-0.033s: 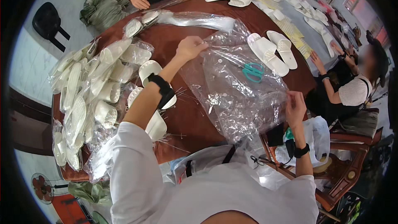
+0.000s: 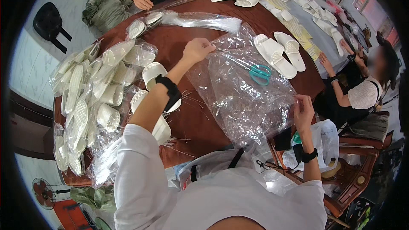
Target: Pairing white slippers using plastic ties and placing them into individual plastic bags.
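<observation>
Here, both hands (image 2: 197,49) (image 2: 303,111) gripping clear bags (image 2: 243,98), teal scissors (image 2: 260,73) underneath

- Clear plastic bags (image 2: 243,98), centre of frame: thin film, glossy, crinkled, see-through; pinched at the far edge by the left hand (image 2: 197,50) and at the near edge by the right hand (image 2: 303,111).
- Scissors (image 2: 260,73) seen under the film: teal plastic handles, smooth.
- Round table (image 2: 187,123): dark red-brown top, wood-like, smooth with a dull sheen.
- White slippers (image 2: 281,53), upper right of centre: matt, foam-like or plastic, soles finely ribbed.
- Bagged slippers (image 2: 85,102), left of frame: same matt white, wrapped in shiny clear film.
- Wristband (image 2: 170,91) on the left forearm: black, matt.
- Sleeve (image 2: 140,179), lower frame: white cloth, matt.
- Chair (image 2: 358,174), lower right: glossy varnished wood.
</observation>
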The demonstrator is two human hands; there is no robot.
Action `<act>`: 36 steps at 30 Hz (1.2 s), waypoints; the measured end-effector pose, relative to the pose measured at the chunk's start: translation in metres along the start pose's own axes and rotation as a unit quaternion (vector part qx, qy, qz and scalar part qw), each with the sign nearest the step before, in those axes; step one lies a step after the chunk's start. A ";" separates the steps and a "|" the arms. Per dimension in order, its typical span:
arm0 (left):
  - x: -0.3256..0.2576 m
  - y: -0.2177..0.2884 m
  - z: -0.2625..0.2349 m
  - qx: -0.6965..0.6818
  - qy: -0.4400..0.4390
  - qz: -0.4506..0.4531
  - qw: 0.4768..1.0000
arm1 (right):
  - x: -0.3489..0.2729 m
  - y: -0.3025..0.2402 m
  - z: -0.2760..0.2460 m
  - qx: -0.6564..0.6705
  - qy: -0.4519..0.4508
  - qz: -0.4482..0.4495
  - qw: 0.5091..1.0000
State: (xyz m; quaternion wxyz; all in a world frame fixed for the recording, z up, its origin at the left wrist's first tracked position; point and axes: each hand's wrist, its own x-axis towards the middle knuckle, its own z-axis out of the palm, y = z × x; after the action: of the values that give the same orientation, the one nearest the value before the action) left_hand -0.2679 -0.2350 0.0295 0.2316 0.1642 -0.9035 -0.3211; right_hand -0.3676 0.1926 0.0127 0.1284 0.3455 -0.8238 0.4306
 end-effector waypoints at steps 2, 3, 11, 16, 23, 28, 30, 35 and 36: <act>0.003 0.017 0.018 0.065 -0.008 -0.064 0.996 | -0.009 0.014 0.003 0.004 0.004 0.030 1.000; 0.000 0.028 0.027 0.063 -0.008 -0.064 0.996 | -0.013 0.019 0.005 -0.011 0.023 0.033 0.999; -0.094 0.119 0.077 0.218 0.039 0.084 0.972 | -0.022 0.025 0.009 0.012 0.057 0.122 0.991; -0.107 0.071 0.111 0.208 -0.073 0.035 0.975 | -0.029 0.028 0.006 0.068 0.032 0.149 0.986; -0.112 0.047 0.116 0.180 -0.104 0.079 0.975 | -0.026 0.059 -0.021 0.290 -0.086 0.093 0.949; -0.113 0.047 0.110 0.155 -0.137 0.069 0.976 | 0.012 0.036 -0.032 0.575 -0.199 0.244 0.755; -0.111 0.048 0.110 0.142 -0.144 0.069 0.977 | 0.030 0.060 -0.026 0.505 -0.201 0.282 0.791; -0.110 0.051 0.103 0.121 -0.158 0.070 0.977 | 0.081 0.055 0.028 0.309 -0.297 0.201 0.881; -0.110 0.054 0.102 0.122 -0.156 0.068 0.978 | 0.088 0.055 0.042 0.258 -0.309 0.141 0.905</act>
State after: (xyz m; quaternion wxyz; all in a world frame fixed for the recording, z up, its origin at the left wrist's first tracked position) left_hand -0.2369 -0.0950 -0.0398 0.0868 0.0768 -0.9701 -0.2131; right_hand -0.4660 0.1404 -0.0012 -0.2882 0.3629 -0.7224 0.5132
